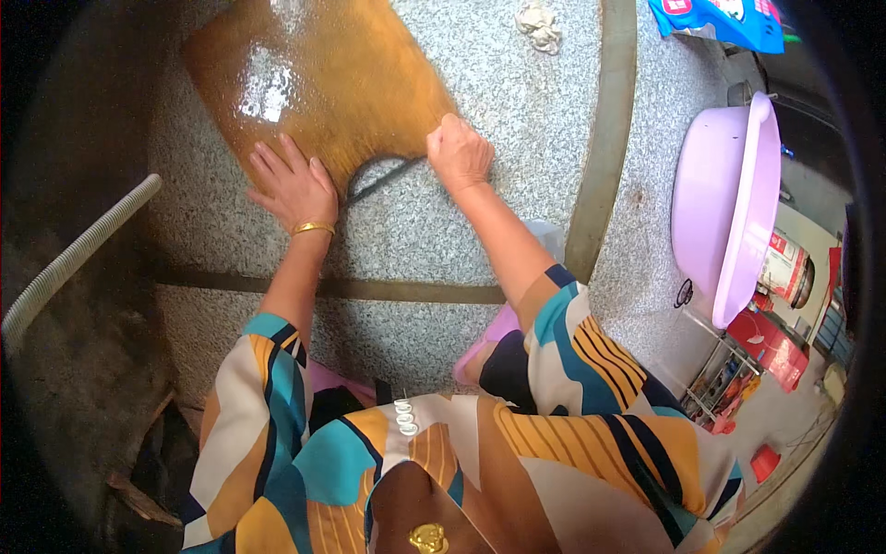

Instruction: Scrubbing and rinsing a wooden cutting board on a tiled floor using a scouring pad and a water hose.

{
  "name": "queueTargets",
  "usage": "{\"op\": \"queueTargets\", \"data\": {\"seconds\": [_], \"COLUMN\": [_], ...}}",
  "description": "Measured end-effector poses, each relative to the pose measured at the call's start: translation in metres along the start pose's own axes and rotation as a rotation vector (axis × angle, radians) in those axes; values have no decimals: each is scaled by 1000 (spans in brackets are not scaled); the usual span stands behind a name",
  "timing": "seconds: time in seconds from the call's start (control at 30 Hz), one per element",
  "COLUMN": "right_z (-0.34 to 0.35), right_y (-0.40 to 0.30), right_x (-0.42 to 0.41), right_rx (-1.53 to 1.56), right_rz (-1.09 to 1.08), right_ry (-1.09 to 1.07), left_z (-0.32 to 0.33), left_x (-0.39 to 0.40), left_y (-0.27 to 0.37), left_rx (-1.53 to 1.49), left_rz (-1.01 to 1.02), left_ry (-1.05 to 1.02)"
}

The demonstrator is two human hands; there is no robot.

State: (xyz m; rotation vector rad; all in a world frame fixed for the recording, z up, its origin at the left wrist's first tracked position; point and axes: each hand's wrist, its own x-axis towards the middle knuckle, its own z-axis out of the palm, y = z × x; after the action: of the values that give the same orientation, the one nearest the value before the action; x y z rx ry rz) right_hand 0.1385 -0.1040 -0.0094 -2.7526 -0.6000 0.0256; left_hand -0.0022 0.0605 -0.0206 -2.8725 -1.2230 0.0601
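Note:
A wet brown mat (346,76) lies on the speckled stone floor, with glare and droplets on its surface. Its near edge has a rounded cut-out, where a dark strip (384,181) shows. My left hand (294,180), a gold bracelet at the wrist, rests palm down on the mat's near left corner with fingers spread. At the near right corner my right hand (460,154) is closed in a fist around the mat's edge. Its curled fingers hide that corner.
A crumpled whitish wad (538,28) lies beyond the mat. Grey corrugated hose (83,253) juts in at left. At right are a lilac plastic basin (713,201) on its side and a blue printed bag (723,21). Dark strips (602,152) cross the floor. Pink footwear (491,336) shows below me.

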Motion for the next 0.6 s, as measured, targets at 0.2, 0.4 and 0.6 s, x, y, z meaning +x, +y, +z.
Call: {"op": "queueTargets", "data": {"seconds": [0.2,0.4,0.6], "right_z": [-8,-14,23], "right_y": [3,39,-18], "right_x": [95,146,15], "right_rx": [-104,-169,81], "right_rz": [143,-33,-350], "right_ry": [-18,12,121], "left_z": [-29,-50,-7], "left_x": [-22,-41,28], "left_y": [58,101,51], "left_rx": [-208,-317,-102], "left_rz": [-73,290,664], "left_ry": [-248,-522,-209]}}
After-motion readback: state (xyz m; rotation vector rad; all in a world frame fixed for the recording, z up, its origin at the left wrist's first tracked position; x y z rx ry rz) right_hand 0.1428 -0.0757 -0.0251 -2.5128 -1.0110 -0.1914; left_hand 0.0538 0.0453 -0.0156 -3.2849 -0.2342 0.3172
